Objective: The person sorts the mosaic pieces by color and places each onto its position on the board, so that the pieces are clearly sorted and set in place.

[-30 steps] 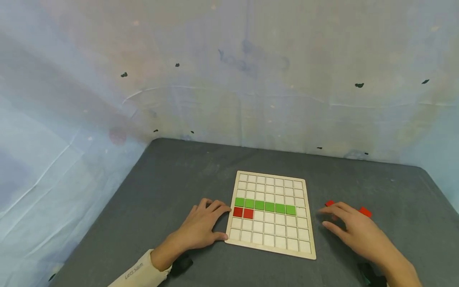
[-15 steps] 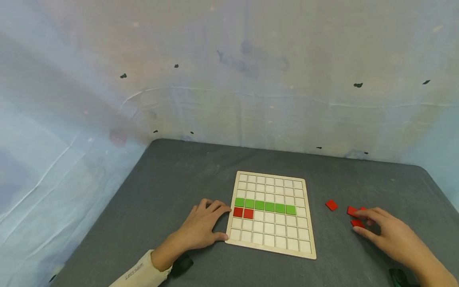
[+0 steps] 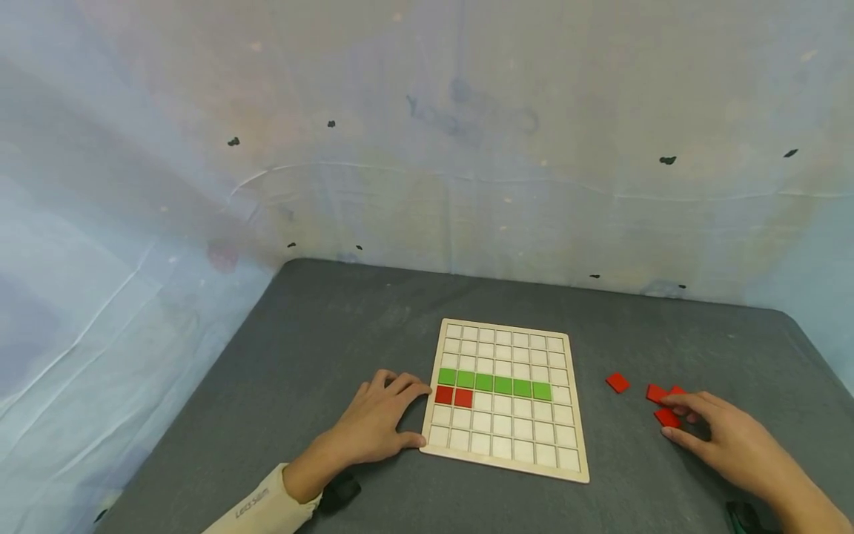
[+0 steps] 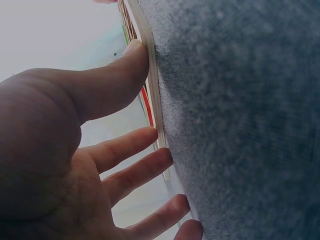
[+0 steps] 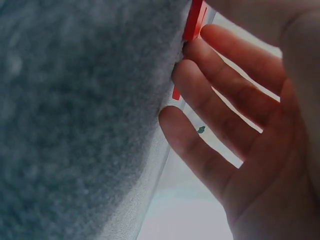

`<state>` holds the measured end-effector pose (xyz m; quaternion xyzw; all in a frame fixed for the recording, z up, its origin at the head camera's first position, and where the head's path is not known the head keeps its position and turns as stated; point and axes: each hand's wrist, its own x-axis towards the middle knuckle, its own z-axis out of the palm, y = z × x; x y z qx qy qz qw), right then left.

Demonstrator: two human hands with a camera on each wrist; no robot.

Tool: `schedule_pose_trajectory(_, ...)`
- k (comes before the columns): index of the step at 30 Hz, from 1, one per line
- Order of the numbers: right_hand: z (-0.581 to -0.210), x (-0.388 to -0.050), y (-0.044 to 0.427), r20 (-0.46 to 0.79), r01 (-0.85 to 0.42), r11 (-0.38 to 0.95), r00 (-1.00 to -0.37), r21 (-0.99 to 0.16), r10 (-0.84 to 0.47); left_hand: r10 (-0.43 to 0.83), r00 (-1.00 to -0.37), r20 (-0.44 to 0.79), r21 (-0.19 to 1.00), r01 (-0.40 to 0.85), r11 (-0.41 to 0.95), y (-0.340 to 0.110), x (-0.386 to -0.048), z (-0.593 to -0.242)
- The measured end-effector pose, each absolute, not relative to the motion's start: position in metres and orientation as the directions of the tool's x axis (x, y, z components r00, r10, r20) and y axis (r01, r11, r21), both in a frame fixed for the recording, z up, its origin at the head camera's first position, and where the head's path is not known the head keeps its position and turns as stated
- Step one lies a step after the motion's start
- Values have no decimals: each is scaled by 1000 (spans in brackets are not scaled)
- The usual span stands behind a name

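Note:
A pale wooden grid board (image 3: pixel 507 466) (image 4: pixel 156 102) carries a row of green tiles (image 3: pixel 484 382), with two red tiles (image 3: pixel 463 398) in the row below at its left end. The left hand (image 3: pixel 373 423) (image 4: pixel 65 140) rests beside the board, thumb and fingertips touching its left edge, fingers spread. On the right, the thumb and forefinger of the right hand (image 3: pixel 723 437) (image 5: pixel 250 110) lie on opposite sides of a red tile (image 3: pixel 667 418) (image 5: pixel 193 21), pinching it at the table surface. Its other fingers are loosely bent.
Close to the right hand lie red tiles (image 3: pixel 656 393), one partly behind its fingers, and a separate red tile (image 3: pixel 617 383) nearer the board. All rest on the dark grey table (image 3: pixel 360 319). A pale sheet (image 3: pixel 467 148) hangs behind and at the left.
The right hand has moved right, away from the board side, onto the red tiles, uncovering the separate one. The left hand and board have stayed in place.

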<state>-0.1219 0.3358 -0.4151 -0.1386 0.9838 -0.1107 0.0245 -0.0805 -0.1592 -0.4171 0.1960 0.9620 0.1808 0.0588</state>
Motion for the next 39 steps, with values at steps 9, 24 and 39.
schedule_pose_trajectory(9,-415,-121,342,-29,-293,924,-951,-244,-309,402,-914,-46,362,360,860,-159,-81,-416)
schedule_pose_trajectory(24,-415,-119,346,-16,-351,912,-932,-211,-363,399,-916,-47,360,357,862,-158,-81,-416)
schedule_pose_trajectory(39,-416,-121,349,-52,-298,918,-945,-262,-322,404,-914,-38,355,365,860,-159,-81,-417)
